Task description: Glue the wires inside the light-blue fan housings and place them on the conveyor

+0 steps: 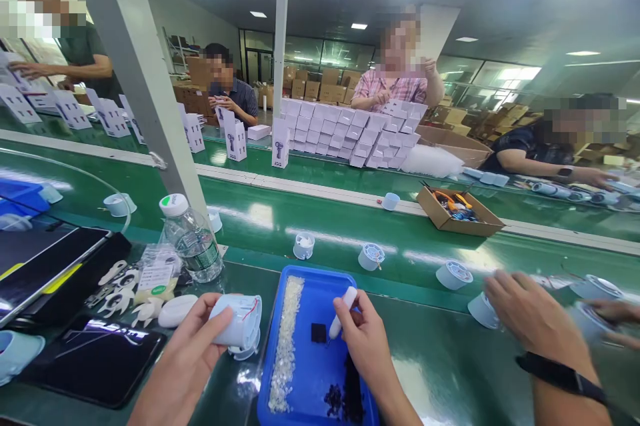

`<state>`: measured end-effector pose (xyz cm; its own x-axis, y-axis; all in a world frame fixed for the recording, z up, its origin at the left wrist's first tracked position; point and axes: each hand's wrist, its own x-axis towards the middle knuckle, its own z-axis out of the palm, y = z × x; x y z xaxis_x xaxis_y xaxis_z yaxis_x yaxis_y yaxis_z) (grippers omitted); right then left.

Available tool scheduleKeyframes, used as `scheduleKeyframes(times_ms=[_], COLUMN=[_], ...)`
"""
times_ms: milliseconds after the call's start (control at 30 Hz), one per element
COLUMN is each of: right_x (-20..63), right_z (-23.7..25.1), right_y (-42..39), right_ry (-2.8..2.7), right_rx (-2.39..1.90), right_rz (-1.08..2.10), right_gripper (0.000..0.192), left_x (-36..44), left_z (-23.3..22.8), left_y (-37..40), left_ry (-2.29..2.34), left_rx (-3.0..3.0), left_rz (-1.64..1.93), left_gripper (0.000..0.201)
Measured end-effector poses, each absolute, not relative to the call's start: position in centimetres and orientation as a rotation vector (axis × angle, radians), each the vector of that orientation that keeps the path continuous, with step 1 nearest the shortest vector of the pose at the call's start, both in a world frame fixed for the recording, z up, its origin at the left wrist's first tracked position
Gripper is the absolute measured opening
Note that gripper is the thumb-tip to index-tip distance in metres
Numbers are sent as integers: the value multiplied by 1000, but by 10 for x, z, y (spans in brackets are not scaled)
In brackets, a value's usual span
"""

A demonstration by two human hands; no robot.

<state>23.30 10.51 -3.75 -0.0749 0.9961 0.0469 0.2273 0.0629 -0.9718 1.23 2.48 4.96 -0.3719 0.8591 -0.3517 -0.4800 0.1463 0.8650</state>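
Observation:
My left hand [187, 353] grips a light blue cylindrical plastic housing [239, 321] on its side, its open end turned right and a thin red wire showing inside. Pinched in my right hand [365, 336] is a white pen-shaped tool [343, 311], its thin tip pointing down beside a small black square [319, 333]. That square lies in a blue tray [310, 386] between my hands. Small clear pieces [285, 346] form a strip along the tray's left side, and tiny black pieces [353, 389] are heaped at its lower right, partly behind my right wrist.
More light blue housings [371, 256] stand along the green conveyor [260, 213]. At right, a co-worker's hand [540, 319] with a black wristband reaches in. A water bottle [193, 239], a dark tablet [95, 359] and bagged parts are on my left. A cardboard box [457, 213] holds tools.

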Motion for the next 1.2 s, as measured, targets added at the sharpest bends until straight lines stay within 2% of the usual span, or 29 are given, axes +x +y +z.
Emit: scheduleKeyframes(times_ms=[300, 600, 867, 1200], right_x=[241, 229, 243, 244], right_z=[-48, -37, -37, -48], right_y=[89, 116, 101, 89], right_ry=[-1474, -1424, -1402, -1539], right_rx=[-1275, -1381, -1283, -1258], right_rz=[1002, 1070, 1022, 880], right_gripper=[30, 32, 34, 29], left_x=[17, 23, 15, 32], left_z=[55, 52, 52, 55], left_y=[19, 23, 18, 29], left_ry=[1355, 1296, 1366, 1345], left_rx=[340, 399, 387, 432], left_rz=[1532, 1477, 1472, 1452], left_gripper=[28, 18, 31, 25])
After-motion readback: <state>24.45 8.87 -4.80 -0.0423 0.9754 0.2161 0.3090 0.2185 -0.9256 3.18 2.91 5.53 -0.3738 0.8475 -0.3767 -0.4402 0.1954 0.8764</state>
